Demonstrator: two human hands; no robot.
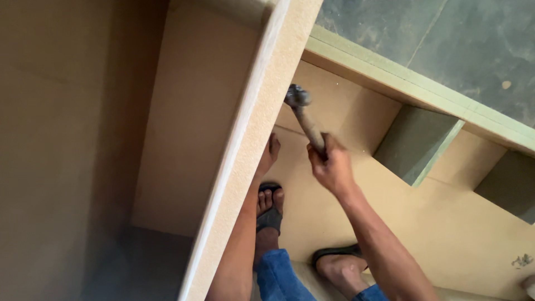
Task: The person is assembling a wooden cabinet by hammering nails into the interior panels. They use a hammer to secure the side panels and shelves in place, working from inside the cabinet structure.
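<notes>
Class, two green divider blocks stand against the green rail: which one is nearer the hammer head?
The left green block, fully visible; the other sits farther from the hammer head, at the right edge.

soft daylight, left side shadowed, slight motion blur throughout.

The fibreboard panel (245,150) is showing pale tan, its edging strip (423,89) pale green. The hammer (305,118) is showing a grey head and brown handle; the sandals (270,218) are showing black, the jeans (278,276) blue.
</notes>
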